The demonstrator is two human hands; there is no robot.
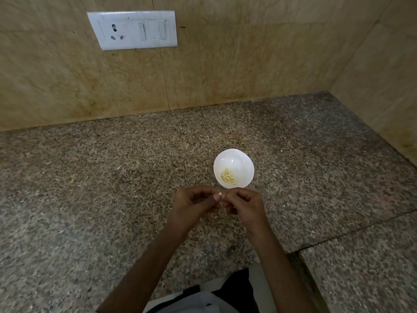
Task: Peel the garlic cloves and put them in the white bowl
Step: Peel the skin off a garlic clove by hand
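Centrally, a garlic clove is pinched by left hand and right hand (below the white bowl of peeled cloves).

The white bowl stands upright on the counter, with a small heap of peeled cloves (pale yellow) at its bottom. Another clove is pinched between the left hand and right hand, just beside the bowl's near rim.

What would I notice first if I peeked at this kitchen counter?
The white bowl stands out brightly on the speckled stone counter, with a few peeled garlic cloves lying inside. Just in front of it, the left hand and right hand pinch a small clove between them. A white switch plate sits high on the wall.
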